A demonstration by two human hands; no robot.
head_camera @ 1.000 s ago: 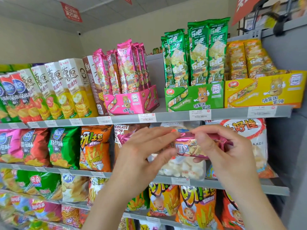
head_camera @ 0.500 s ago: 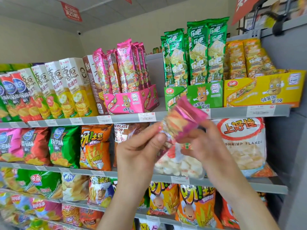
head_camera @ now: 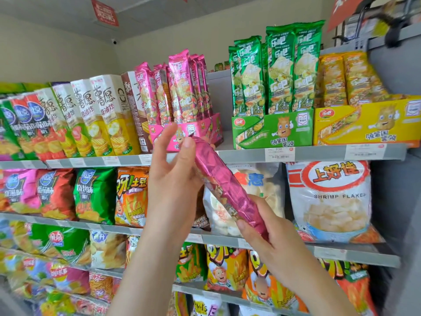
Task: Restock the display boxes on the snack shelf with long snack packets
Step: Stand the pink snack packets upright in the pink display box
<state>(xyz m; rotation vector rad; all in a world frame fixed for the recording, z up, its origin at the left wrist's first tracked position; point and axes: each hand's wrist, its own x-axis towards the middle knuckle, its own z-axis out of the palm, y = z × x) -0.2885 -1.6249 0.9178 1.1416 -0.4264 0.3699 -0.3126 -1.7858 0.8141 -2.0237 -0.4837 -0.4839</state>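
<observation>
One pink packet [head_camera: 224,185] is gripped aslant, upper end by the left hand [head_camera: 175,176], lower by the right hand [head_camera: 271,233].

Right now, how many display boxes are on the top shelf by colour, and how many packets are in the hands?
Pink display box: 1
Green display box: 1
Yellow display box: 1
Pink packet, held by left hand and right hand: 1
Total: 4
</observation>
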